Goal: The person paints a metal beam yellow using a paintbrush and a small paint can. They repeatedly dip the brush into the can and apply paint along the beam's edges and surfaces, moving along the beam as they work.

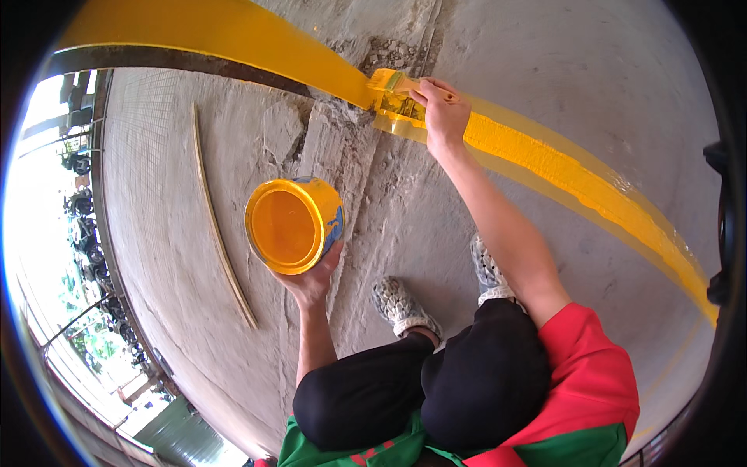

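My left hand (311,279) grips a paint can (332,204) from below and behind. The can is tilted toward me, its rim coated in yellow, with yellow-orange paint inside. Farther out, my right hand (447,117) is closed around the handle of a flat paintbrush (401,82). Yellow paint covers the bristles, which touch the end of a yellow-painted beam (226,35) where it meets the floor stripe. A yellow stripe (537,154) runs from there to the right, edged on both sides by translucent tape (591,165).
A thin wooden strip (210,202) lies on the concrete floor (163,156) to the left. Broken, rough concrete (389,53) surrounds the beam's end. My textured shoes (401,305) are planted below the stripe. Several parked motorbikes (87,226) stand beyond the far-left floor edge.
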Action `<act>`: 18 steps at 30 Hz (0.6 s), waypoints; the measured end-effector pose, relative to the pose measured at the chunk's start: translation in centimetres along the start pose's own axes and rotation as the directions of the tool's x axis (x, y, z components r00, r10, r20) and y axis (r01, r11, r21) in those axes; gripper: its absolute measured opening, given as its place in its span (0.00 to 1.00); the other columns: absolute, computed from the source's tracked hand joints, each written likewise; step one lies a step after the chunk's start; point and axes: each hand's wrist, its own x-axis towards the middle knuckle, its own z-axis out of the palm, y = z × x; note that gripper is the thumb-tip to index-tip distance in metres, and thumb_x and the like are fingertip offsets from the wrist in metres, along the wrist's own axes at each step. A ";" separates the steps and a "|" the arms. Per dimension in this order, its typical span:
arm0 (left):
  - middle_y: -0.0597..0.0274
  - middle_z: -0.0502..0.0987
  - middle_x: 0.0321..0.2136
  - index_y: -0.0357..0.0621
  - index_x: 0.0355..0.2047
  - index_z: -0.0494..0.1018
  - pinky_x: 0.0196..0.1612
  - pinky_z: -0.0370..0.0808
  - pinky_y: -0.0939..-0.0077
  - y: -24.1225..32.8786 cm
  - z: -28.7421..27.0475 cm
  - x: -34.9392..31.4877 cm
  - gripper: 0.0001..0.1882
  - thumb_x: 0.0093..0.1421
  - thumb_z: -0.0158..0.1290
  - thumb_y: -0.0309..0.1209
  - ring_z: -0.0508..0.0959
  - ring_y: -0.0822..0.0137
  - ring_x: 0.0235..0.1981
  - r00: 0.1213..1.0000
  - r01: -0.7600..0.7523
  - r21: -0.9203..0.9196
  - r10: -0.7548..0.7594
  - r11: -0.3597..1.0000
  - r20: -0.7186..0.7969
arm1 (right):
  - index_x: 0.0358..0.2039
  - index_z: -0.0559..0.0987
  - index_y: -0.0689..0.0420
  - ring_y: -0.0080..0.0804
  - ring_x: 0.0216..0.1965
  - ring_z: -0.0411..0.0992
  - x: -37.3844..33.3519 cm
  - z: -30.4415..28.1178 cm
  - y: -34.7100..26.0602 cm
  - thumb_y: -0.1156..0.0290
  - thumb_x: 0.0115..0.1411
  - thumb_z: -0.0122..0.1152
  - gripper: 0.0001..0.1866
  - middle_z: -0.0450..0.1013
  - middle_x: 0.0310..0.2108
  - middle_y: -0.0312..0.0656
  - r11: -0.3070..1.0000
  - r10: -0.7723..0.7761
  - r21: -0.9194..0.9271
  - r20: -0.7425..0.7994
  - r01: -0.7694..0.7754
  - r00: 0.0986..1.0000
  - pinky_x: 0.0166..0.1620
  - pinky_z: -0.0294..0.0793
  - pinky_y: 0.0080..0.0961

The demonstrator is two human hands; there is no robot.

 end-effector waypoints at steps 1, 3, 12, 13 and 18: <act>0.54 0.77 0.54 0.34 0.63 0.68 0.57 0.79 0.63 0.0 -0.1 0.0 0.46 0.43 0.76 0.27 0.80 0.61 0.53 1.000 0.000 0.023 -0.001 1.000 0.012 | 0.41 0.84 0.68 0.44 0.40 0.83 0.0 -0.1 0.3 0.77 0.64 0.65 0.08 0.81 0.42 0.56 0.995 -0.097 0.014 0.006 0.097 0.995 0.43 0.87 0.23; 0.54 0.77 0.54 0.34 0.63 0.68 0.57 0.79 0.63 -0.1 -0.2 0.1 0.46 0.43 0.76 0.26 0.80 0.61 0.53 1.000 -0.006 0.029 0.006 1.000 0.017 | 0.39 0.85 0.66 0.33 0.33 0.82 -0.2 0.0 1.2 0.76 0.63 0.63 0.07 0.83 0.34 0.50 0.934 -0.109 -0.336 0.066 0.125 0.992 0.34 0.84 0.21; 0.55 0.77 0.54 0.34 0.63 0.68 0.58 0.79 0.62 0.0 -0.2 -0.1 0.46 0.42 0.76 0.26 0.79 0.60 0.53 1.000 0.014 -0.001 -0.014 1.000 -0.025 | 0.39 0.86 0.66 0.31 0.31 0.82 -0.2 0.3 3.0 0.76 0.61 0.64 0.09 0.83 0.32 0.49 0.991 -0.105 -0.073 0.067 0.109 0.992 0.31 0.81 0.19; 0.55 0.77 0.54 0.34 0.63 0.68 0.58 0.79 0.62 0.0 -0.2 0.0 0.46 0.42 0.76 0.26 0.79 0.60 0.53 1.000 0.028 0.006 -0.028 1.000 -0.010 | 0.39 0.86 0.66 0.32 0.31 0.82 -0.1 0.3 3.0 0.77 0.61 0.64 0.09 0.83 0.32 0.50 0.988 -0.125 -0.093 -0.016 0.123 0.992 0.31 0.82 0.19; 0.55 0.77 0.54 0.34 0.62 0.69 0.58 0.79 0.63 -0.2 0.0 0.4 0.46 0.42 0.76 0.27 0.79 0.61 0.53 1.000 -0.020 -0.006 0.020 1.000 0.002 | 0.41 0.86 0.67 0.33 0.32 0.83 0.6 -0.3 2.6 0.78 0.61 0.64 0.09 0.83 0.36 0.52 0.938 0.005 -0.343 0.154 0.049 0.988 0.35 0.84 0.21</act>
